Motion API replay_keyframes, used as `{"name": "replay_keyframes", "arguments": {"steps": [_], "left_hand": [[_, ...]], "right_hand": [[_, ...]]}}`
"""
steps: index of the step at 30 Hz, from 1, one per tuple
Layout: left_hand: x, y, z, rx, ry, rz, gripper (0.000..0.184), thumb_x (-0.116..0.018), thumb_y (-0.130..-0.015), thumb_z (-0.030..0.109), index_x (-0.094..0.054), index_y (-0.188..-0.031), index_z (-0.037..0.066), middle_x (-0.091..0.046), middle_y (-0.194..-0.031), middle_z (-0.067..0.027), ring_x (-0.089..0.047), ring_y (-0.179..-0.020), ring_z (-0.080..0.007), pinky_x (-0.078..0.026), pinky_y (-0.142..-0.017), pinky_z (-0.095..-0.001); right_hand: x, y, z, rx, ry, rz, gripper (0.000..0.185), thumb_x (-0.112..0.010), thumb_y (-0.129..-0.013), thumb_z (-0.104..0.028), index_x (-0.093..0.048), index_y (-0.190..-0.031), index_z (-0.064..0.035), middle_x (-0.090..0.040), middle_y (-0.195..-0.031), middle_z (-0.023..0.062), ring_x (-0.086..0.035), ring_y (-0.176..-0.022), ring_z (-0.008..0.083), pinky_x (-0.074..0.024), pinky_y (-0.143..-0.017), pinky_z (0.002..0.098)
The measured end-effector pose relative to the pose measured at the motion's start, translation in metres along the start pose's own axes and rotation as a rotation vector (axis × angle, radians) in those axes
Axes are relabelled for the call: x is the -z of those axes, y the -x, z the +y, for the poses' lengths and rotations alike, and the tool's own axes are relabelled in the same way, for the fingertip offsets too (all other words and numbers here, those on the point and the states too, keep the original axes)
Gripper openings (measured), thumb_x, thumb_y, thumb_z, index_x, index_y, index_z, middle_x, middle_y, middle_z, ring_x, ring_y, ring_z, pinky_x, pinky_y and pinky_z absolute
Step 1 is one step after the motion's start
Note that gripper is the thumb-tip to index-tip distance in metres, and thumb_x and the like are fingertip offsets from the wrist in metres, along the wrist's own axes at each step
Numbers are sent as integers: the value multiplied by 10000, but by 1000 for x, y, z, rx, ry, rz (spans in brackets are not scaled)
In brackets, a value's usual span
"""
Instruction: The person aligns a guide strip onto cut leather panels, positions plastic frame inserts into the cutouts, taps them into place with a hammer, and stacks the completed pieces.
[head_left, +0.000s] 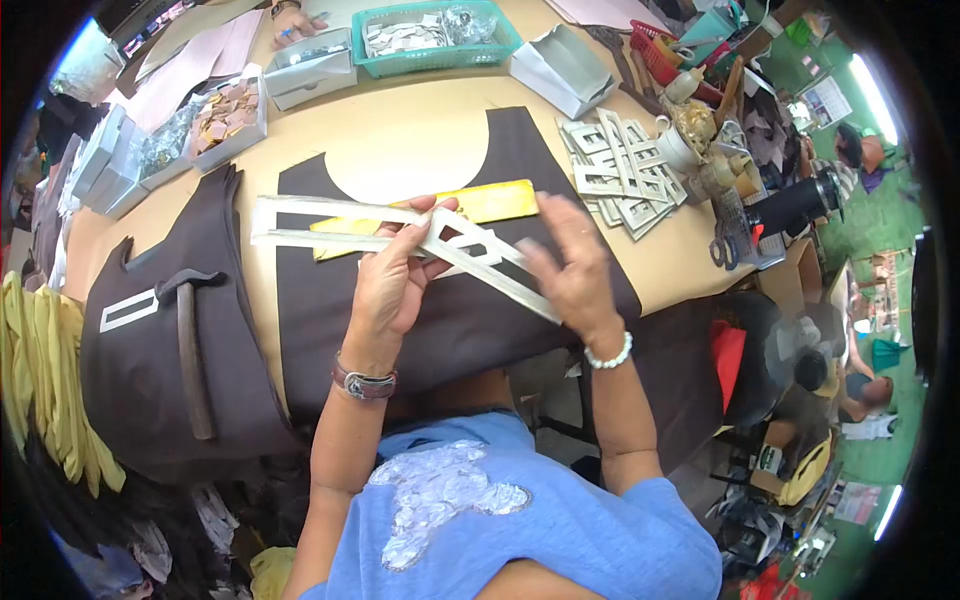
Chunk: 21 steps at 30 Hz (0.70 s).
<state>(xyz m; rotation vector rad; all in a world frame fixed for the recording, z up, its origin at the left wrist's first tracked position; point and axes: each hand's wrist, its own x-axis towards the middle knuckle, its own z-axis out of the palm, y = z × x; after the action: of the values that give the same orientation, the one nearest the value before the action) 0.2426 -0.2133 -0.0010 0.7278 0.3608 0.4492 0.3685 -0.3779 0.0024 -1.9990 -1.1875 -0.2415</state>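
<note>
The left hand [393,280] pinched white slotted frames [490,276] in its fingers above dark cloth [440,335] by the desk's [400,115] near edge, while the blurred right hand [580,265] hovered beside them, fingers parted.

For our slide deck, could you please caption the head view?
Left hand holding pale slotted pieces over dark fabric, right hand close by.
</note>
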Motion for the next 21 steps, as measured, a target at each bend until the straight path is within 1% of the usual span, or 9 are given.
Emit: {"name": "replay_keyframes", "arguments": {"steps": [1,4,7,10,12,15,17,18,21], "left_hand": [[-3,2,1,10,39,-11,261,-459,-938,112,-480,-1180,17,-536,-1217,-212,-580,-1071,-277,-559,-829,-391],[-8,7,13,7,94,-31,259,-438,-945,113,-478,-1181,14,-518,-1238,-212,-552,-1117,-297,-550,-838,-402],[8,7,24,-49,144,3,267,-418,-953,126,-475,-1189,14,-504,-1261,-202,-532,-1143,-301,-530,-865,-421],[15,8,34,-80,75,112,342,-413,-945,123,-426,-1258,-12,-464,-1305,-199,-479,-1200,-305,-481,-931,-443],[20,11,31,-77,42,100,389,-444,-924,108,-409,-1285,-34,-481,-1285,-201,-506,-1173,-294,-484,-935,-422],[12,16,19,12,-76,55,396,-484,-903,99,-430,-1270,-41,-533,-1225,-198,-558,-1107,-274,-514,-893,-381],[1,21,8,96,-100,0,425,-517,-880,90,-427,-1267,-61,-602,-1099,-212,-641,-930,-232,-554,-744,-307],[0,23,1,132,-119,-67,428,-516,-876,90,-429,-1266,-63,-615,-1066,-212,-652,-881,-225,-551,-723,-300],[-11,33,-10,310,-204,-235,394,-521,-857,108,-485,-1223,-33,-655,-967,-183,-662,-744,-177,-519,-672,-247]], "right_hand": [[-4,2,-14,66,-10,-34,396,-623,-835,-173,-561,-1195,-20,-621,-1062,198,-592,-1000,297,-428,-911,372],[9,-4,-37,-553,-534,-469,360,-616,-845,-143,-571,-1171,1,-661,-962,175,-639,-884,193,-482,-801,304],[24,-3,-26,-354,-504,-429,315,-598,-861,-126,-585,-1143,14,-677,-877,145,-632,-785,117,-491,-718,254],[45,-1,18,-464,-358,-230,300,-596,-881,-156,-599,-1140,-6,-636,-860,22,-533,-734,49,-459,-653,222],[58,-11,67,-526,-321,-6,336,-591,-886,-181,-580,-1144,33,-598,-806,4,-479,-677,34,-420,-593,204],[78,-38,129,-477,176,-7,397,-535,-909,-252,-549,-1172,45,-630,-935,138,-580,-759,174,-470,-693,316],[76,-43,161,-379,653,-27,427,-507,-917,-289,-534,-1188,40,-616,-1028,219,-613,-866,279,-476,-773,389],[78,-49,146,-454,728,-41,475,-492,-916,-325,-512,-1212,45,-559,-1133,271,-552,-1026,381,-430,-872,456],[68,-47,114,-258,507,107,514,-476,-929,-345,-467,-1258,50,-573,-1142,236,-561,-1047,350,-436,-893,405]]}}
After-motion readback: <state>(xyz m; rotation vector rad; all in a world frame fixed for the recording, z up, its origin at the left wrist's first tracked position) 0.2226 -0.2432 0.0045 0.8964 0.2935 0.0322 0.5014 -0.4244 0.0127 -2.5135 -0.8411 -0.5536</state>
